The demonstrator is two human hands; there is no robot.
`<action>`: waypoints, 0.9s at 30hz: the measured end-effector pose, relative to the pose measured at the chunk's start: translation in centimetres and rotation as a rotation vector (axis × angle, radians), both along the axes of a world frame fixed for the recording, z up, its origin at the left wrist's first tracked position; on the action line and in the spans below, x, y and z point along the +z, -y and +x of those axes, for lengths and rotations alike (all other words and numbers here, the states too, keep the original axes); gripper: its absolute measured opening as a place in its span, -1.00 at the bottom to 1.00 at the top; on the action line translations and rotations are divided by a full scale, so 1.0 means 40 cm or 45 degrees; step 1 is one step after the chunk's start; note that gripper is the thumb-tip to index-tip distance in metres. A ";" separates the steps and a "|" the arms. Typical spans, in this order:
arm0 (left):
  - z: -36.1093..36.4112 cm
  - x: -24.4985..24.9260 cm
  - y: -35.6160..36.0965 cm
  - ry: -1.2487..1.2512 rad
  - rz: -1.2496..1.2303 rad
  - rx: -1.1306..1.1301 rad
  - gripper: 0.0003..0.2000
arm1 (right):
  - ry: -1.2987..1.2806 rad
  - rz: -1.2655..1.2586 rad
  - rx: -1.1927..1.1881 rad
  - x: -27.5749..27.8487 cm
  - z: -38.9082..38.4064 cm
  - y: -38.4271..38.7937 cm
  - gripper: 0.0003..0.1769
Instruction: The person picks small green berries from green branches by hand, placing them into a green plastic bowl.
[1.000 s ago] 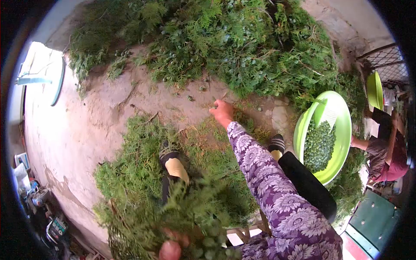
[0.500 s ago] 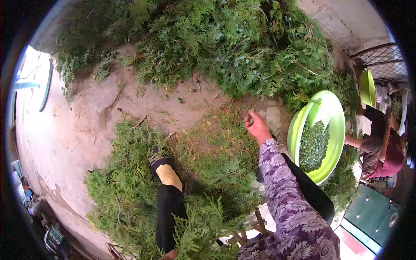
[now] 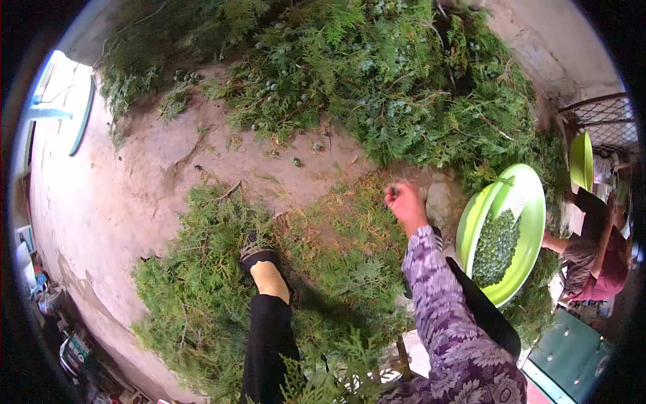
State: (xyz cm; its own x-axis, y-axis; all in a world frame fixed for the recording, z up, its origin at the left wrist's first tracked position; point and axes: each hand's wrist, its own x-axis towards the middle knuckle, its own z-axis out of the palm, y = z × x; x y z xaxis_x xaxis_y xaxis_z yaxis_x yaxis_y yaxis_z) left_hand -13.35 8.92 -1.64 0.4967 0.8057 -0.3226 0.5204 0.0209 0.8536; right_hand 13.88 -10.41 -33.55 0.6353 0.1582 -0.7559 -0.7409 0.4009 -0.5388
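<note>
My right hand [image 3: 408, 207], in a patterned purple sleeve, is closed in a pinch around a small dark green cone [image 3: 394, 192]. It hovers over the cut greenery on the ground, left of a bright green basin [image 3: 531, 195]. Many small green cones [image 3: 496, 249] are heaped in the basin beside a pale perforated insert. A leafy evergreen sprig [image 3: 356, 360] rises at the bottom edge between my legs. My left hand is below the frame, so its grip is hidden.
A large pile of cone-bearing branches [image 3: 404, 87] lies ahead. Stripped-looking greenery [image 3: 195, 269] surrounds my left shoe [image 3: 259, 249]. Another person [image 3: 595, 249] sits at the right, near a second green basin [image 3: 581, 161] and a dark green board [image 3: 568, 350].
The view has shifted, so the scene sits lower. My right hand now shows a cone at its fingertips. The sprig has dropped lower, and the bit of left hand has left the frame.
</note>
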 end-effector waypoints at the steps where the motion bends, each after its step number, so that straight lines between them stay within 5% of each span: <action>1: 0.002 -0.002 0.000 0.004 -0.008 0.016 -0.65 | 0.001 0.002 0.008 0.027 -0.013 -0.025 -0.77; 3: 0.004 -0.006 -0.001 0.010 -0.021 0.038 -0.66 | 0.032 0.378 0.239 0.071 -0.039 -0.089 -0.79; 6: 0.005 -0.011 -0.007 0.020 -0.029 0.065 -0.66 | 0.078 0.210 0.343 0.062 0.004 -0.225 -0.73; 11: 0.003 -0.017 -0.015 0.026 -0.074 0.125 -0.67 | 0.572 -0.422 0.862 0.019 0.075 -0.430 -0.74; 13: 0.004 -0.020 -0.021 0.034 -0.086 0.158 -0.68 | 1.152 -1.241 0.970 -0.008 0.073 -0.477 -0.70; 17: 0.007 -0.024 -0.032 0.031 -0.121 0.203 -0.68 | 1.096 -1.454 1.228 -0.022 0.062 -0.488 -0.66; 19: 0.008 -0.025 -0.036 0.035 -0.143 0.229 -0.69 | 0.647 -0.853 1.055 -0.027 0.055 -0.471 -0.85; 20: 0.010 -0.025 -0.038 0.039 -0.154 0.244 -0.69 | 0.650 -0.854 1.062 -0.023 0.050 -0.450 -0.85; 22: 0.015 -0.025 -0.041 0.053 -0.176 0.269 -0.69 | 0.158 0.037 0.672 0.013 0.035 -0.396 -0.85; 23: 0.017 -0.026 -0.041 0.058 -0.187 0.277 -0.69 | 0.051 0.202 0.580 0.033 0.031 -0.378 -0.80; 27: 0.025 -0.030 -0.041 0.070 -0.223 0.303 -0.70 | 0.118 0.102 0.431 -0.014 0.097 -0.400 -0.86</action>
State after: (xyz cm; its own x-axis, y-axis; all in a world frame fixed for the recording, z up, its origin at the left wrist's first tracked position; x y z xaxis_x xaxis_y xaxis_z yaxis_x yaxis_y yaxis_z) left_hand -12.33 10.57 -2.83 0.3209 0.8360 -0.4451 0.4362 0.2866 0.8530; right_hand 17.76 5.60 -34.12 0.6023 0.4275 -0.6741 -0.7882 0.1847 -0.5871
